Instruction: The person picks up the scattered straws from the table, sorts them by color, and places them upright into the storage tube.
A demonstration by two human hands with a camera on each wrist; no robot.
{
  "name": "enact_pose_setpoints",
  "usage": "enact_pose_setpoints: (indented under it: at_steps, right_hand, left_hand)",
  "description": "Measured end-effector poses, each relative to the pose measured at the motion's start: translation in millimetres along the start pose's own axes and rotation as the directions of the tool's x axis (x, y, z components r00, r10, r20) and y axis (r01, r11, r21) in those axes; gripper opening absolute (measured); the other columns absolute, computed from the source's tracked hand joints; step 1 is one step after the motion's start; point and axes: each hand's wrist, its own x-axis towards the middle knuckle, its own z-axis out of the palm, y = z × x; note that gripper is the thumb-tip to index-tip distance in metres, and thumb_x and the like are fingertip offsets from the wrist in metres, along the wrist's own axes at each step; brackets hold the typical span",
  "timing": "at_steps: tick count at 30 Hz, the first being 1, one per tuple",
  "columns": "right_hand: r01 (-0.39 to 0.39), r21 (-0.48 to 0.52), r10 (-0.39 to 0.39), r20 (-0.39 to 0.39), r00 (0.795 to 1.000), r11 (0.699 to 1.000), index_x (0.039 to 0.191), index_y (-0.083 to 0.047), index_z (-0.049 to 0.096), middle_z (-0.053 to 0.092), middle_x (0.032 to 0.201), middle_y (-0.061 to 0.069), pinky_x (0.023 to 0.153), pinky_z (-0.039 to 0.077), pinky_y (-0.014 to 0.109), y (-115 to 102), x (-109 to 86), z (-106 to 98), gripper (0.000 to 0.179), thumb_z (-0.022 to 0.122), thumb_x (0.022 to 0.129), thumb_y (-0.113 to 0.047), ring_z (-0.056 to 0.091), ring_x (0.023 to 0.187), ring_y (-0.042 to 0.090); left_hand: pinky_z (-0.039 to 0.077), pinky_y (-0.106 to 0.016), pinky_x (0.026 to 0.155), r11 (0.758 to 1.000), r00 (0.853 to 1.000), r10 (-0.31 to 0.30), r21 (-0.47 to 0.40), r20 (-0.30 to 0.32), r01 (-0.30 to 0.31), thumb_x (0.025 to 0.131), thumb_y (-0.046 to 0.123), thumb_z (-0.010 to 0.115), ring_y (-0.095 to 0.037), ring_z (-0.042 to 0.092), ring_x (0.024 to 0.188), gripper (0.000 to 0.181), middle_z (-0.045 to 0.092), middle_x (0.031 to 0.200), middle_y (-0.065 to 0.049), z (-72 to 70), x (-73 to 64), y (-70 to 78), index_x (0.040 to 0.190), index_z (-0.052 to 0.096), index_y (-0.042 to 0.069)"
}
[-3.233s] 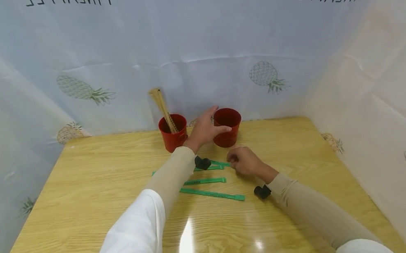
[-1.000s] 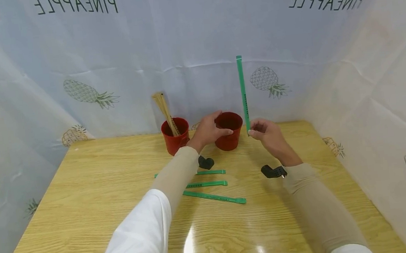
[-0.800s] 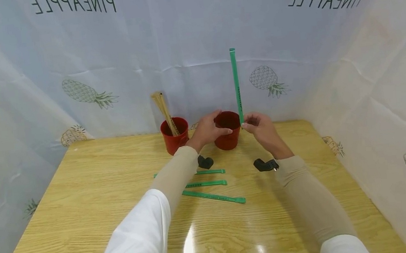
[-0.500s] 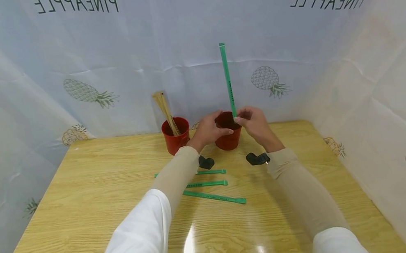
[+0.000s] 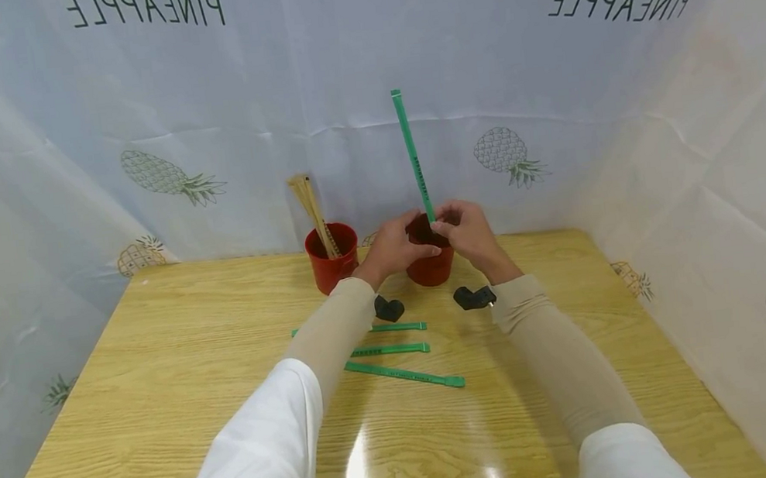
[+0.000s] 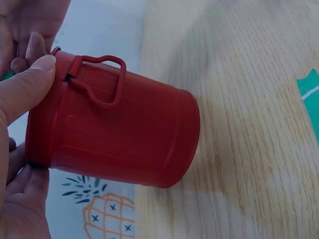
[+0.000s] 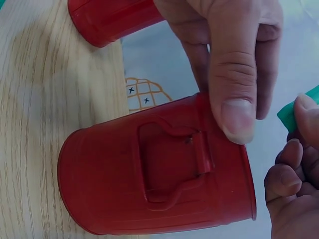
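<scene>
My left hand point(image 5: 391, 250) grips the rim of a small red metal bucket point(image 5: 431, 270), which stands upright at the back of the table. Its thumb lies over the near side of the rim, by a wire handle point(image 6: 119, 84) in the left wrist view. My right hand point(image 5: 470, 234) pinches the lower end of a slim green wrapped stick point(image 5: 411, 146) with dark printing. The stick points up over that bucket's mouth, leaning slightly left. In the right wrist view the stick's end point(image 7: 287, 115) shows by the right thumb, apart from the rim.
A second red bucket point(image 5: 331, 275) stands to the left, holding several tan sticks point(image 5: 310, 204). Green wrapped sticks point(image 5: 407, 375) lie on the wooden table point(image 5: 181, 385) beneath and right of my left forearm. A pineapple-print cloth point(image 5: 350, 63) hangs behind.
The right hand has lifted a green stick from the table, turned it upright and moved it left over the right-hand bucket. My left hand stays on that bucket's rim.
</scene>
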Motion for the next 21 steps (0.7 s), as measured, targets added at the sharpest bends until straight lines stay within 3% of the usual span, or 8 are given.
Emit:
enact_pose_setpoints:
  at_steps: [14, 21]
  right_hand:
    - [0.048, -0.129, -0.049, -0.008, 0.999, 0.990, 0.107, 0.004, 0.066, 0.063, 0.097, 0.016, 0.080, 0.051, 0.033, 5, 4.2, 11, 0.009, 0.060, 0.102, -0.002, 0.057, 0.091, 0.028]
    - [0.038, -0.189, -0.042, -0.019, 0.999, 0.981, 0.105, 0.002, 0.064, 0.063, 0.097, 0.016, 0.073, 0.050, 0.035, 8, 5.3, 14, 0.007, 0.059, 0.102, -0.003, 0.057, 0.087, 0.029]
  left_hand:
    - [0.056, -0.036, 0.107, 0.999, 1.000, 0.007, 0.031, -0.011, -0.007, 0.091, 0.028, 0.082, -0.022, 0.062, 0.119, 0.055, 0.067, 0.135, -0.006, 1.0, -0.1, -1.2, 0.139, 0.060, 0.013]
    - [0.055, -0.038, 0.107, 1.000, 1.000, -0.001, 0.013, -0.010, 0.001, 0.092, 0.027, 0.082, -0.022, 0.061, 0.120, 0.053, 0.067, 0.134, -0.006, 0.7, -0.1, -1.0, 0.138, 0.060, 0.012]
